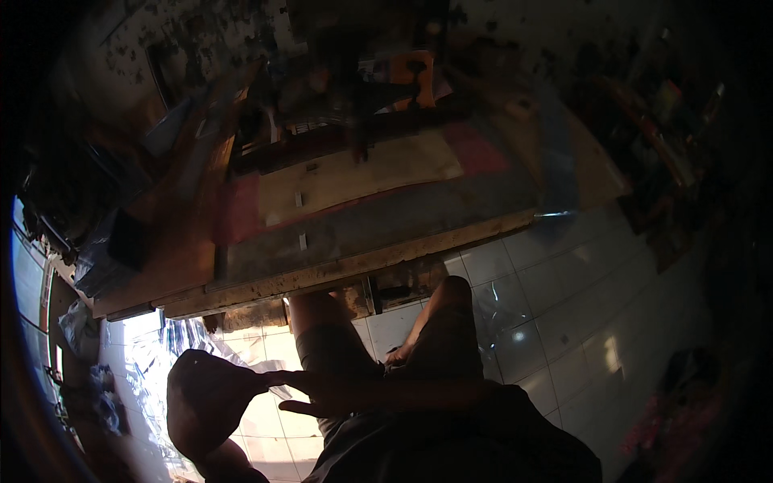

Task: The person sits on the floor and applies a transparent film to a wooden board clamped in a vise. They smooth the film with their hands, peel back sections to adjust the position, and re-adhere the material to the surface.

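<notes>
Seated and mostly in shadow, the person has a dark, rounded, pouch-like shape [208, 402] between 7 and 8 o'clock from the middle of the view, narrowing to a tip that points toward 3 o'clock. The right hand [314, 392] lies at 7 o'clock over the lap, its fingers reaching to that tip, with one digit spread apart just below; whether they grip the tip or only touch it, I cannot tell. The left forearm [229, 464] rises from the lower edge near 7 o'clock to the shape's underside; the left hand cannot be made out, so its state is uncertain. Toward 12 o'clock, beyond the bare knees, stands a worn wooden desk [386, 216], bearing a cream panel [358, 179] with reddish ends. An orange chair back [417, 78] shows farther off at 12 o'clock. Pale floor tiles [555, 298] spread toward 4 o'clock, and glossy, clear plastic [165, 366] catches bright light near 8 o'clock.
</notes>
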Demonstrator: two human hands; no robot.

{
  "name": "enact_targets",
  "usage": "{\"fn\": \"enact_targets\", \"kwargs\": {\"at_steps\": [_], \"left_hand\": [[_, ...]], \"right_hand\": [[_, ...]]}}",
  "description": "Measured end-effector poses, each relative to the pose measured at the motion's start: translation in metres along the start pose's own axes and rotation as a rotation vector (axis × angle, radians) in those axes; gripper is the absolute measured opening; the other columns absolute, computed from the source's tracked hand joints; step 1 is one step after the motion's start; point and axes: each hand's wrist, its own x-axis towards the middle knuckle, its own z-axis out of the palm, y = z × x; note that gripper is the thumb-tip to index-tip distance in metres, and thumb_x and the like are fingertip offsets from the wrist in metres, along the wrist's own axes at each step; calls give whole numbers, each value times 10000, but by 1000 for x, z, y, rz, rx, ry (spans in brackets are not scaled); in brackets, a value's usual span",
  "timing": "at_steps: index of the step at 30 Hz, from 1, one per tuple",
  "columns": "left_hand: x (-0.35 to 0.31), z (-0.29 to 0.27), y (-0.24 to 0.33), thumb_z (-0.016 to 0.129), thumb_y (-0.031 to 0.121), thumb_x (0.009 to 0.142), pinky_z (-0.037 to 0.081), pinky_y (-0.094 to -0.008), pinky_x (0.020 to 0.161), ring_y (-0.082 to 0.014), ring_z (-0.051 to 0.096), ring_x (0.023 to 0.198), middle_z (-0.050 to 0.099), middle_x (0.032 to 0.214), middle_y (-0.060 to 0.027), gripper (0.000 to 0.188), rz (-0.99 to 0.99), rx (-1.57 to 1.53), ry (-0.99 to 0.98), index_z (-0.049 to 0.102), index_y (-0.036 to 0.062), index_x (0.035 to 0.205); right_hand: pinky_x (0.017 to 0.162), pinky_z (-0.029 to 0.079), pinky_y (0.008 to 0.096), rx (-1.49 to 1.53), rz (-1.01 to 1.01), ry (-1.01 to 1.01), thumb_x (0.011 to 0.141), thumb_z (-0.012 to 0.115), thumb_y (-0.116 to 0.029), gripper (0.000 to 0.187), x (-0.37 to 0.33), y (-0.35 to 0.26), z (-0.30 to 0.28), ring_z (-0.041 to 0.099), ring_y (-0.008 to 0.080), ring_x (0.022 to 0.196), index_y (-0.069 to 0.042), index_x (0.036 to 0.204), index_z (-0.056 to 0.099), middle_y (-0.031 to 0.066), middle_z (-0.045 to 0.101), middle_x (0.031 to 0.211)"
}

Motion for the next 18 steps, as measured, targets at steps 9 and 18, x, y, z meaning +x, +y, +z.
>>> {"fn": "enact_targets", "kwargs": {"at_steps": [9,18], "left_hand": [[-11,106,-15,637,776,849,234,-672,1201,-436,207,1561,209,1705,-189,1120,-369,-132,519,173,163,1663],[-68,222,-39,903,370,784,385,-498,1190,-362,456,1459,530,1522,-192,866,-451,-852,-206,495,65,1484]], "right_hand": [[925,545,320,299,49,848,1092,542,-155,242,-50,-33,-54,685,159,992,1,1221,675,87,735,1111],[789,602,328,14,180,1079,1098,521,-208,314,-84,-99,-111,732,192,897,50,1254,606,154,729,1138]]}}
